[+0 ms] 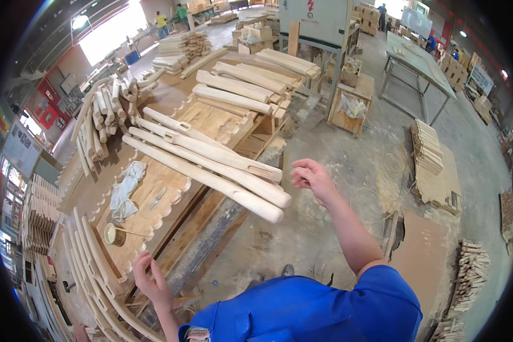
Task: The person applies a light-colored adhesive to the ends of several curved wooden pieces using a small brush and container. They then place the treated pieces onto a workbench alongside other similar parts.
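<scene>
My right hand (310, 175) is held with loosely bent fingers apart, just right of the ends of several long, rounded wooden pieces (211, 166), and holds nothing. Slots show in some of these pale pieces, which lie side by side across the workbench (145, 219) and jut over its near edge. Lower left, my left hand (151, 279) hovers by the bench edge, thumb and fingers spread, empty. Close to it stands a small round pot (115, 235) with a thin stick. A crumpled white cloth (126, 191) and a slim hand tool (158, 197) lie beyond the pot.
Curved wooden parts (91, 268) lean at the left, where another person's hand (81, 333) shows. Stacked wood (105, 111) and more slats (239, 85) cover the far bench. A metal cabinet (313, 25), a wooden box (350, 105) and a wood pile (426, 147) stand around the floor.
</scene>
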Demonstrator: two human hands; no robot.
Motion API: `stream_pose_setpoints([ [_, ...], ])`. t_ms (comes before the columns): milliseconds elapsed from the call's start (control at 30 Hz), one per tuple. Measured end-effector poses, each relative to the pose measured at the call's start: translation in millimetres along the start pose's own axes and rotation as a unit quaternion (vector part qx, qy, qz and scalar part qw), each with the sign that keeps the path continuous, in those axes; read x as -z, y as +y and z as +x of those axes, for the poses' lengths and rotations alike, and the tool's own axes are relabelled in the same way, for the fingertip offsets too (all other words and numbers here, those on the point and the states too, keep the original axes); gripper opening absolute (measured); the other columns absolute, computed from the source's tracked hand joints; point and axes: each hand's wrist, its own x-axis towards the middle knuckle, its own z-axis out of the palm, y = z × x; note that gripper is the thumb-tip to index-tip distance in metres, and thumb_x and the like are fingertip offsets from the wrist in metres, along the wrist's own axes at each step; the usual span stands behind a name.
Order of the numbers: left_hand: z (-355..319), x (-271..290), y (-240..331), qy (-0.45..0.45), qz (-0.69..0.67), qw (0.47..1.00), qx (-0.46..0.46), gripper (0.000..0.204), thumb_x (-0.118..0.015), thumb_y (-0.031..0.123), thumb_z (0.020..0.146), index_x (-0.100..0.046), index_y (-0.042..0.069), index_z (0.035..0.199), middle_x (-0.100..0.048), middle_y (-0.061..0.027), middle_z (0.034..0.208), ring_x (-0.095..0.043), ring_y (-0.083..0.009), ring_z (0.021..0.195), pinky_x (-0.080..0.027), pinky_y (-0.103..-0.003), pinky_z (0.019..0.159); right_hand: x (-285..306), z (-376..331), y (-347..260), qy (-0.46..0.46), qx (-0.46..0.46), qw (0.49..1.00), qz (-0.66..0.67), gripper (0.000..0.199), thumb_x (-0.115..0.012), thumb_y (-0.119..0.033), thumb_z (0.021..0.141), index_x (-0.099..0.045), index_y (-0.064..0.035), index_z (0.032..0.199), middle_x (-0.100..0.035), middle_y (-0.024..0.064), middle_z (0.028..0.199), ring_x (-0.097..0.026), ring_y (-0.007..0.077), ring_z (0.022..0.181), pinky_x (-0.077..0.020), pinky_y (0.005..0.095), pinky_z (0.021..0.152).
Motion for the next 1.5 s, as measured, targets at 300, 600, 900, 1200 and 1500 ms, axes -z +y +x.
stream_pose_setpoints([
  [300, 91.9, -91.1, 22.4, 0.019, -0.072, 0.993, -0.092, 0.012, -0.049, -0.007, 0.083, -0.058, -0.003, 0.091, -0.060, -0.0148, 0.104, -0.058, -0.0240, 0.097, -0.045, -0.032, 0.084, 41.1, 111.9, 10.3, 0.027, -0.062, 0.995, 0.078, 0.026, -0.054, -0.018, 0.090, -0.050, -0.0081, 0.113, -0.058, 0.0032, 0.095, -0.060, 0.0143, 0.079, -0.0499, 0.0306, 0.067],
  [600, 168.5, -226.7, 153.0, -0.323, -0.381, 0.844, 0.196, 0.026, -0.051, 0.010, 0.088, -0.052, 0.003, 0.113, -0.058, -0.0087, 0.109, -0.056, -0.0167, 0.098, -0.046, -0.031, 0.084, 79.4, 264.1, 25.2, 0.112, -0.038, 0.993, 0.011, 0.053, -0.062, -0.032, 0.085, -0.040, -0.0098, 0.128, -0.047, 0.0101, 0.122, -0.057, 0.0277, 0.095, -0.0501, 0.0415, 0.077],
  [900, 174.4, -393.9, 212.8, -0.523, -0.196, 0.754, 0.347, 0.042, -0.057, 0.029, 0.087, -0.048, 0.010, 0.124, -0.052, -0.0040, 0.111, -0.052, -0.0160, 0.099, -0.047, -0.033, 0.084, 77.8, 370.9, 28.5, 0.047, -0.092, 0.978, 0.180, 0.051, -0.078, -0.029, 0.070, -0.055, -0.0052, 0.109, -0.061, 0.0069, 0.091, -0.061, 0.0184, 0.074, -0.0481, 0.0295, 0.054],
  [1200, 171.2, -488.7, 241.8, -0.440, -0.328, 0.690, 0.472, 0.043, -0.055, 0.032, 0.089, -0.045, 0.008, 0.123, -0.056, -0.0063, 0.107, -0.054, -0.0189, 0.096, -0.047, -0.037, 0.080, 141.6, 393.9, -44.3, -0.055, -0.265, 0.920, 0.284, 0.022, -0.071, -0.029, 0.076, -0.056, -0.0128, 0.080, -0.055, -0.0005, 0.062, -0.056, 0.0112, 0.054, -0.0390, 0.0233, 0.048],
  [1500, 166.0, -539.7, 241.4, -0.278, -0.501, 0.615, 0.542, 0.030, -0.052, 0.034, 0.091, -0.050, 0.010, 0.110, -0.060, -0.0066, 0.104, -0.057, -0.0215, 0.096, -0.044, -0.039, 0.088, 175.7, 364.1, -55.5, 0.021, 0.364, 0.814, -0.451, 0.042, -0.071, -0.036, 0.072, -0.053, -0.0076, 0.097, -0.056, 0.0078, 0.101, -0.054, 0.0240, 0.096, -0.0429, 0.0422, 0.082],
])
